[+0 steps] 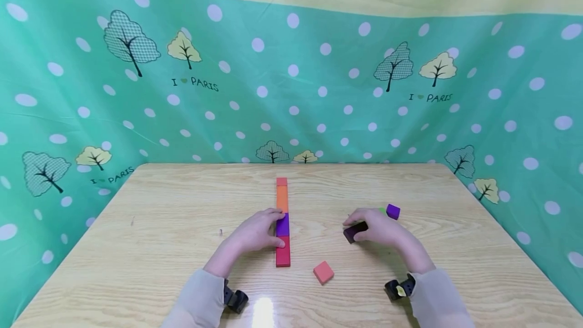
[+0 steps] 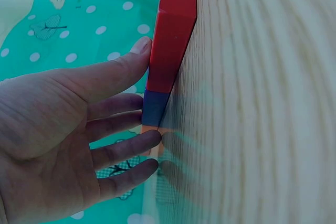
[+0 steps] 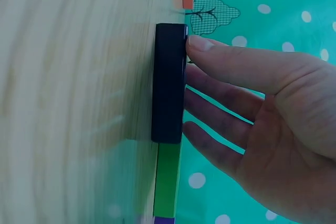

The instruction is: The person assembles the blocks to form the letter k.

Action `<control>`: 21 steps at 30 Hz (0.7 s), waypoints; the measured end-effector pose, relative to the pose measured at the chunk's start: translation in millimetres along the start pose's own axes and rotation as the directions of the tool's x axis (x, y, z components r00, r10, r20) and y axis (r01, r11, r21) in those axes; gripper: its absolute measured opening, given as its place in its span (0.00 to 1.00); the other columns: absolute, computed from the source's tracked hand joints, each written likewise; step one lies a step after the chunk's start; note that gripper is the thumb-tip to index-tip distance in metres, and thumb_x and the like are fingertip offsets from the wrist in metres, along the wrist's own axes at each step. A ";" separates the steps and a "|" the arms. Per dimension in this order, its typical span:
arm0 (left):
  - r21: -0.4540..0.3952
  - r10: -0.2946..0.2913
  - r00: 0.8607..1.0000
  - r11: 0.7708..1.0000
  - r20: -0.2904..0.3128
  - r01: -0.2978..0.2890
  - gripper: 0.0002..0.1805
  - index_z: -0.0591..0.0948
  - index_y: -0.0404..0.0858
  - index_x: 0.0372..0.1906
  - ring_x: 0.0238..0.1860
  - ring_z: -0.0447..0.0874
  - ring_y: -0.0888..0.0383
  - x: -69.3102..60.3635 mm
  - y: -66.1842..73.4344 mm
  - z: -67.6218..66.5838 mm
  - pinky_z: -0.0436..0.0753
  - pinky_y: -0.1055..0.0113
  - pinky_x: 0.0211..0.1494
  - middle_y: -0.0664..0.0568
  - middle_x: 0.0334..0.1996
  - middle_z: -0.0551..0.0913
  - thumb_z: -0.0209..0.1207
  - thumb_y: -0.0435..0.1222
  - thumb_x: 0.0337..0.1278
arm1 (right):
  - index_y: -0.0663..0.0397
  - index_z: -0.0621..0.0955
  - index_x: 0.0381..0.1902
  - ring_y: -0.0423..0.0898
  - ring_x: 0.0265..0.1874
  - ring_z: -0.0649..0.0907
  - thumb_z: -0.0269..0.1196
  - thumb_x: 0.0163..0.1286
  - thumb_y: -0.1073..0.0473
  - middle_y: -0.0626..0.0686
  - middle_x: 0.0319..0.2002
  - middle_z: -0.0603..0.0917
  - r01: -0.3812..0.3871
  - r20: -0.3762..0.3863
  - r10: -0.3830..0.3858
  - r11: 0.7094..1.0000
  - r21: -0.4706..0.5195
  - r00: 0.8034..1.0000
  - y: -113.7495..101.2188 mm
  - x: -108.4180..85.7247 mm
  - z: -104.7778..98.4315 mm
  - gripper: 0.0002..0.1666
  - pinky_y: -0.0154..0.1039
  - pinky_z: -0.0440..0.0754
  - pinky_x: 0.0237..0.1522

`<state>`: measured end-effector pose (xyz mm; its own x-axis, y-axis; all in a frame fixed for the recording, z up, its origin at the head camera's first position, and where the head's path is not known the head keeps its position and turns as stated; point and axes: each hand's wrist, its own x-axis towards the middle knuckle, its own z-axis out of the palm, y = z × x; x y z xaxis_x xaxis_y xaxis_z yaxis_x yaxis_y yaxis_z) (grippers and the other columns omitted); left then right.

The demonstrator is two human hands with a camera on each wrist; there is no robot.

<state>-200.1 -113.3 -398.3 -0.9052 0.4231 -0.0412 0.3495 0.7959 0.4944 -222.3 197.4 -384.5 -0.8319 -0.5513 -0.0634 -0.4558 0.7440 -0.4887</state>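
Observation:
A straight row of blocks runs away from me in the head view: a red block (image 1: 283, 252) nearest, then a purple block (image 1: 283, 225), an orange block (image 1: 282, 199) and a small coral-red block (image 1: 282, 181). My left hand (image 1: 259, 232) rests along the left side of this row. Its thumb touches the red block (image 2: 170, 51), with the fingers extended and spread beside the purple and orange ones. On the right, my right hand (image 1: 380, 227) pinches a dark, nearly black block (image 3: 169, 82) between thumb and fingers; the block lies low at the tabletop.
A coral-red square block (image 1: 324, 272) lies between the hands, nearer to me. Past the right hand are a green block (image 3: 168, 179), mostly hidden in the head view, and a purple cube (image 1: 393, 211). A patterned curtain (image 1: 319, 90) surrounds the wooden table (image 1: 182, 206).

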 end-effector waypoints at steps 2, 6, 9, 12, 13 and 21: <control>-0.003 -0.001 1.000 1.000 0.000 0.001 0.38 0.69 0.34 0.61 0.63 0.63 0.43 -0.2 0.1 0.1 0.65 0.52 0.65 0.42 0.62 0.67 0.67 0.44 0.43 | 0.53 0.82 0.44 0.54 0.49 0.77 0.65 0.54 0.66 0.54 0.47 0.80 0.013 -0.006 -0.013 1.000 -0.013 1.000 1.2 -1.4 0.1 0.17 0.50 0.76 0.50; -0.001 0.001 1.000 1.000 -0.002 -0.001 0.38 0.69 0.34 0.61 0.63 0.64 0.43 -0.5 0.3 0.1 0.65 0.52 0.64 0.42 0.62 0.68 0.67 0.44 0.43 | 0.53 0.82 0.43 0.53 0.47 0.78 0.66 0.53 0.66 0.54 0.45 0.81 0.038 -0.012 -0.039 0.998 -0.045 0.999 3.8 -2.8 1.1 0.17 0.49 0.77 0.48; -0.001 -0.001 1.000 1.000 -0.001 0.001 0.38 0.69 0.34 0.61 0.63 0.63 0.43 -0.6 0.7 -0.1 0.65 0.52 0.65 0.42 0.62 0.67 0.67 0.44 0.43 | 0.53 0.82 0.43 0.52 0.46 0.79 0.66 0.52 0.66 0.53 0.44 0.81 0.033 -0.018 -0.034 0.998 -0.059 0.999 5.0 -3.1 1.9 0.17 0.49 0.77 0.48; -0.002 -0.002 1.000 1.000 0.000 0.002 0.38 0.69 0.34 0.61 0.63 0.63 0.43 -0.9 1.0 -0.2 0.65 0.51 0.65 0.41 0.62 0.67 0.67 0.44 0.43 | 0.52 0.83 0.43 0.51 0.45 0.79 0.66 0.52 0.66 0.52 0.44 0.81 0.014 -0.027 -0.016 0.998 -0.055 1.000 4.7 -3.4 2.5 0.17 0.48 0.77 0.47; -0.004 -0.002 1.000 1.000 0.001 0.002 0.38 0.69 0.33 0.61 0.63 0.63 0.43 -1.0 1.1 -0.2 0.65 0.51 0.65 0.41 0.62 0.67 0.67 0.44 0.43 | 0.52 0.83 0.43 0.51 0.45 0.79 0.66 0.53 0.65 0.52 0.44 0.81 0.010 -0.029 -0.011 0.999 -0.054 1.000 4.8 -3.2 2.8 0.17 0.48 0.77 0.47; 0.002 -0.007 1.000 1.000 -0.002 0.007 0.38 0.69 0.34 0.61 0.64 0.63 0.44 -1.0 0.6 0.3 0.64 0.52 0.65 0.42 0.62 0.67 0.67 0.44 0.43 | 0.49 0.83 0.42 0.48 0.44 0.78 0.67 0.53 0.62 0.50 0.43 0.81 -0.018 -0.029 0.017 0.999 -0.040 0.999 4.1 -2.2 6.1 0.16 0.47 0.77 0.46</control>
<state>-198.8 -113.1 -398.2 -0.9079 0.4169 -0.0432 0.3437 0.7997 0.4923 -220.5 199.4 -391.6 -0.8481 -0.5277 -0.0462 -0.4533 0.7681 -0.4522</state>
